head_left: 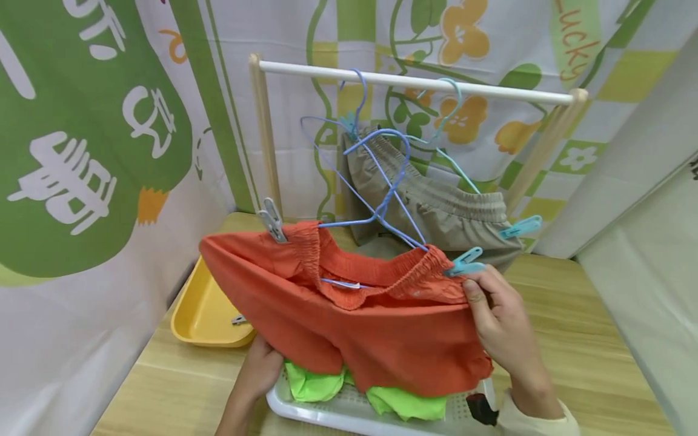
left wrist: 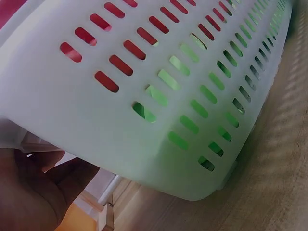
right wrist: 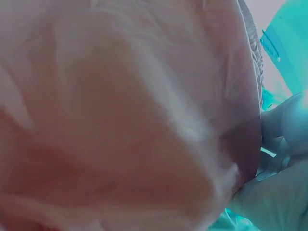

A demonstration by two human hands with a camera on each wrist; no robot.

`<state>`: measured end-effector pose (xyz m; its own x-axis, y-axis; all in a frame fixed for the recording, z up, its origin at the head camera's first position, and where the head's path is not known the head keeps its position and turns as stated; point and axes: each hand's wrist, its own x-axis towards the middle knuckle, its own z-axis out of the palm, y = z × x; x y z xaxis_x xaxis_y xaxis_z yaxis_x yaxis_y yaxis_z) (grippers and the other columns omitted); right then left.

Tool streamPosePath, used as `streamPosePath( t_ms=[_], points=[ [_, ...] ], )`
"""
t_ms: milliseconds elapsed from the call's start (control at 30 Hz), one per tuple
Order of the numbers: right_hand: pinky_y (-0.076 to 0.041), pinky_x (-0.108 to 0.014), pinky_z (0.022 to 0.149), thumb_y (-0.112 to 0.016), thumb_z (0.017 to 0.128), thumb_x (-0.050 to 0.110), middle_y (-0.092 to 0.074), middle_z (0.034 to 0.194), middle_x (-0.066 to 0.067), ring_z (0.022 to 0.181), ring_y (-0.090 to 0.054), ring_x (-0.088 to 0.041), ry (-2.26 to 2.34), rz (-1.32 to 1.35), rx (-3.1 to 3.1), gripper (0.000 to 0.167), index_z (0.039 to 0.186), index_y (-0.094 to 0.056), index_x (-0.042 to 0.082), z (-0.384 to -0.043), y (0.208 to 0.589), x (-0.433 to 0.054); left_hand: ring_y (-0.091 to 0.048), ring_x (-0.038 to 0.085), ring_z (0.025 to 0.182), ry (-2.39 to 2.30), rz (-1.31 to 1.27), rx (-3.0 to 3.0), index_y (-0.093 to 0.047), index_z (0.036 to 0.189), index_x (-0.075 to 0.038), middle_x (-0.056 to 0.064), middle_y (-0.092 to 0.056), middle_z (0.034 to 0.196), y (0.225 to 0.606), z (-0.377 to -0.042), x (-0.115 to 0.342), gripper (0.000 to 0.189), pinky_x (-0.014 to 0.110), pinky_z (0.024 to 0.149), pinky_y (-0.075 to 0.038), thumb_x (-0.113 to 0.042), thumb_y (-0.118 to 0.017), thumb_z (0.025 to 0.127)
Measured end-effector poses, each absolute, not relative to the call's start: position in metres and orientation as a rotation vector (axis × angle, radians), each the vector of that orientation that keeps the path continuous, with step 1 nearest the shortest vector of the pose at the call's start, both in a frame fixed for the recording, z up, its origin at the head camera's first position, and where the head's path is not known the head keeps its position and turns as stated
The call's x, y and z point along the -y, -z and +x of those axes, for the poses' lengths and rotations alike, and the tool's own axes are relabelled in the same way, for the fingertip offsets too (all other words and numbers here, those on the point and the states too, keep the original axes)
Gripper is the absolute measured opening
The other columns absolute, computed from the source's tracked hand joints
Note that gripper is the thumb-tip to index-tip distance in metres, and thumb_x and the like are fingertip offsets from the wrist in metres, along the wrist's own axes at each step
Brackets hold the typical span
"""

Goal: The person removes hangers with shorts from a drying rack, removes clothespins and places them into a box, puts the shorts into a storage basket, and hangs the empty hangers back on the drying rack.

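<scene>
Red-orange shorts (head_left: 376, 339) hang on a blue wire hanger (head_left: 384, 212). A grey clothespin (head_left: 272, 221) clips their left side, a light-blue clothespin (head_left: 466, 261) their right. Beside the blue clothespin, my right hand (head_left: 504, 315) pinches the right end of the waistband, thumb in front. In the right wrist view the fabric (right wrist: 130, 120) fills most of the picture beside my fingers (right wrist: 279, 187). Low at the left, my left hand (head_left: 260, 366) is at the white basket (head_left: 322, 418), fingertips partly hidden by the shorts. The left wrist view shows its fingers (left wrist: 72, 178) right at the basket's rim; I cannot tell whether they grip it.
Behind, a rack with a white bar (head_left: 414, 81) carries grey shorts (head_left: 436, 188) on a light-green hanger (head_left: 452, 109), clipped with a blue clothespin (head_left: 520, 226). A yellow tray (head_left: 202, 309) stands at left with a clothespin (head_left: 238, 320) in it. Bright green cloth (head_left: 406, 404) lies in the basket.
</scene>
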<state>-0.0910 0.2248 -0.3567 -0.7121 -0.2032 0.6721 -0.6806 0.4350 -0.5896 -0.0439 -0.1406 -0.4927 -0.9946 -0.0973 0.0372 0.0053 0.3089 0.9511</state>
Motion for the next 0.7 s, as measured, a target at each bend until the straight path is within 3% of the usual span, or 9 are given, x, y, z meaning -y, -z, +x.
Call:
streamPosePath(
  t_ms=[200, 367, 500, 700],
  points=[
    [-0.043, -0.02, 0.078, -0.055, 0.097, -0.018, -0.062, 0.098, -0.006, 0.091, -0.054, -0.014, -1.297, 0.738, 2.236, 0.022, 0.098, -0.069, -0.001, -0.093, 0.354, -0.213, -0.059, 0.032, 0.113, 1.767, 0.159, 2.526, -0.066, 0.12, 0.007, 0.016, -0.068, 0.114, 0.491, -0.04, 0.141, 0.027, 0.052, 0.101, -0.045, -0.003, -0.058, 0.096],
    [-0.04, -0.021, 0.071, -0.055, 0.097, -0.018, -0.057, 0.09, -0.005, 0.082, -0.049, -0.012, -1.27, 0.699, 2.243, 0.022, 0.093, -0.067, 0.0, -0.092, 0.358, -0.223, -0.061, 0.023, 0.112, 1.827, 0.037, 2.451, -0.069, 0.119, 0.001, 0.008, -0.07, 0.113, 0.492, -0.043, 0.142, 0.024, 0.043, 0.102, -0.046, -0.001, -0.057, 0.099],
    [-0.038, -0.02, 0.067, -0.054, 0.097, -0.018, -0.056, 0.089, -0.005, 0.078, -0.047, -0.01, -1.225, 0.692, 2.241, 0.023, 0.094, -0.068, 0.0, -0.088, 0.361, -0.243, -0.057, 0.022, 0.124, 1.833, -0.092, 2.404, -0.065, 0.128, -0.001, 0.006, -0.068, 0.124, 0.49, -0.049, 0.144, 0.028, 0.038, 0.108, -0.043, 0.0, -0.055, 0.102],
    [-0.046, -0.018, 0.09, -0.049, 0.097, -0.022, -0.063, 0.109, -0.011, 0.106, -0.058, -0.012, -1.191, 0.743, 2.22, 0.025, 0.107, -0.068, -0.009, -0.076, 0.37, -0.283, -0.057, 0.02, 0.123, 1.7, -0.187, 2.441, -0.066, 0.128, -0.01, 0.001, -0.066, 0.127, 0.49, -0.051, 0.147, 0.024, 0.042, 0.104, -0.048, -0.01, -0.059, 0.105]
  ],
)
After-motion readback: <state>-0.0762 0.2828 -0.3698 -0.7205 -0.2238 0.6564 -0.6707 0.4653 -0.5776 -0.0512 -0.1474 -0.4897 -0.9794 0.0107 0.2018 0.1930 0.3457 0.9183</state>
